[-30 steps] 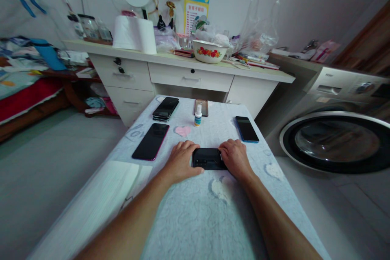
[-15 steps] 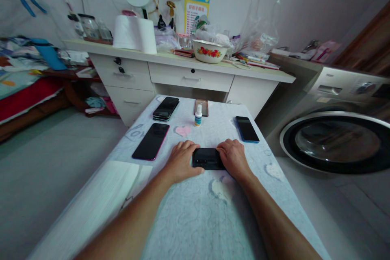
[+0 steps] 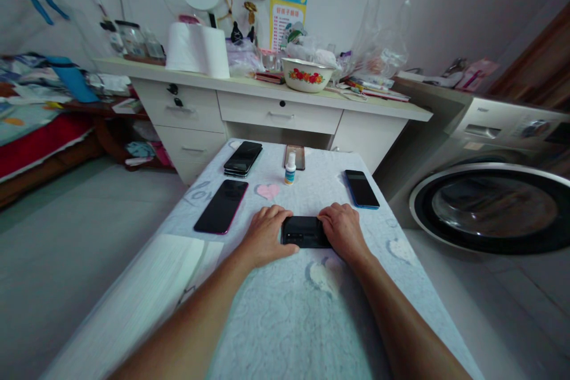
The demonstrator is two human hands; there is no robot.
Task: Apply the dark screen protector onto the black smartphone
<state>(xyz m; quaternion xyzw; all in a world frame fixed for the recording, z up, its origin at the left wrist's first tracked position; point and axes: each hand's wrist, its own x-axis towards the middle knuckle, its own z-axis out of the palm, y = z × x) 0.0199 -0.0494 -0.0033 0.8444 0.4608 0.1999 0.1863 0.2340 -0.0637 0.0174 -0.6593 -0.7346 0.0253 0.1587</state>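
Observation:
A black phone (image 3: 305,233) lies sideways on the cloth-covered table (image 3: 285,309), its camera strip showing near the left end. My left hand (image 3: 265,236) grips its left end, thumb at the near edge and fingers at the far edge. Over the right end, my right hand (image 3: 342,228) is closed on the phone, its fingertips at the far corner and its thumb hidden. Beyond my hands stands a small white spray bottle (image 3: 290,170) with a blue label. Left of it is a large dark phone (image 3: 221,206) with a pink edge.
Stacked phones (image 3: 243,158) sit at the table's far left, a brown-edged case (image 3: 294,157) at the far edge, and a blue-edged phone (image 3: 361,189) at the right. Behind is a white desk (image 3: 280,113) with a flowered bowl (image 3: 307,75); a washing machine (image 3: 499,160) stands right.

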